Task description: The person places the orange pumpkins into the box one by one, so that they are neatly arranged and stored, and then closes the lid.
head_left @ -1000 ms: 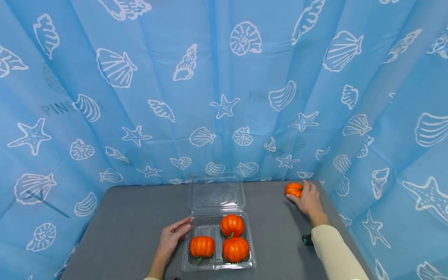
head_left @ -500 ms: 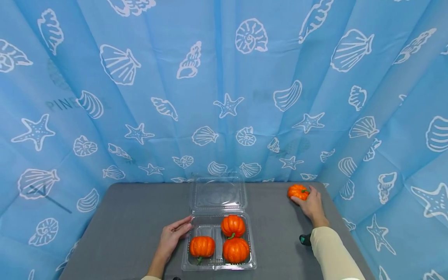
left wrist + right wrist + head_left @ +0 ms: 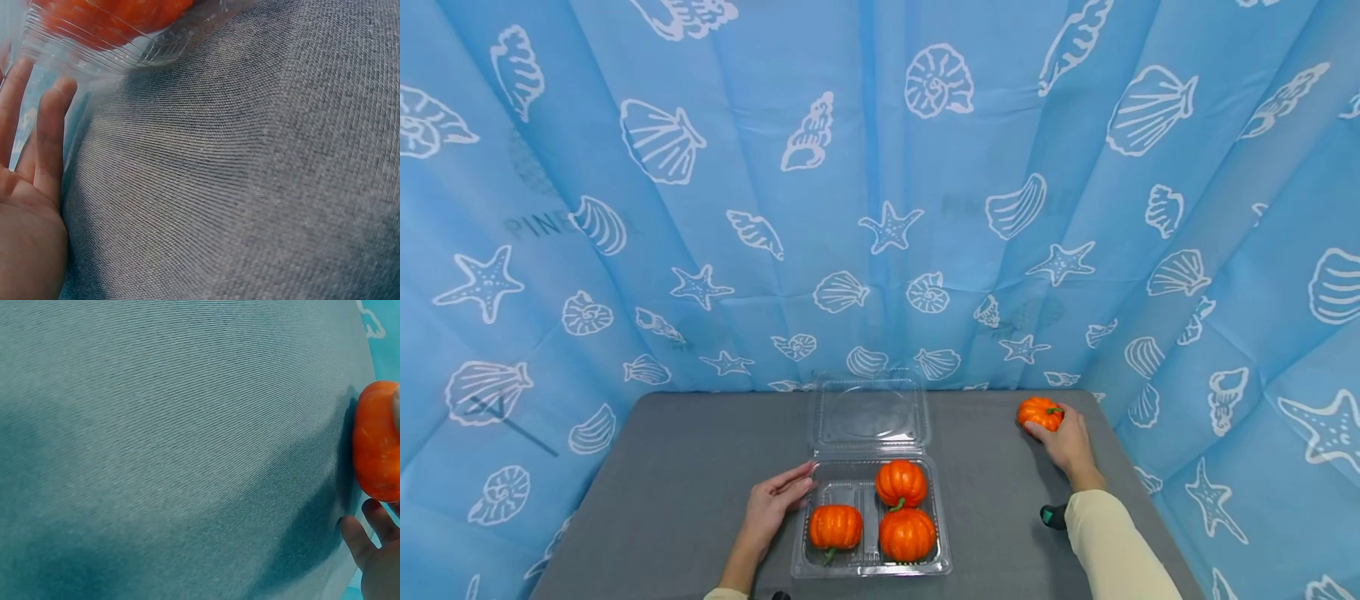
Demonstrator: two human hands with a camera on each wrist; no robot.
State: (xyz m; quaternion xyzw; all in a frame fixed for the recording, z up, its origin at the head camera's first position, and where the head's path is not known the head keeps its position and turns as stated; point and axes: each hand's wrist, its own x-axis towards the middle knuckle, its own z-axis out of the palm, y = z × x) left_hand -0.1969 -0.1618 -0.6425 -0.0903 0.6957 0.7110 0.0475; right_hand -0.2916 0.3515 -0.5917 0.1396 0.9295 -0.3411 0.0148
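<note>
A clear plastic clamshell box [image 3: 871,572] lies open on the grey table, its lid [image 3: 871,414] folded back toward the curtain. Inside it sit a small orange pumpkin [image 3: 836,527] on the left and two more on the right, a far pumpkin [image 3: 901,483] and a near pumpkin [image 3: 907,534]. My left hand [image 3: 769,510] touches the box's left side with mostly straight fingers; the left wrist view shows the fingertips by its ribbed wall. At the table's far right, my right hand [image 3: 1072,446] holds another pumpkin [image 3: 1037,412] between thumb and fingers.
A blue curtain [image 3: 880,208] with white shells and starfish hangs behind and on both sides of the table [image 3: 700,467]. A dark wrist device [image 3: 1053,517] sits beside the right sleeve [image 3: 1112,542].
My right hand has shifted slightly nearer and to the right around the far-right pumpkin, which has turned a little. The left hand and the box stay put; the head view has shifted slightly.
</note>
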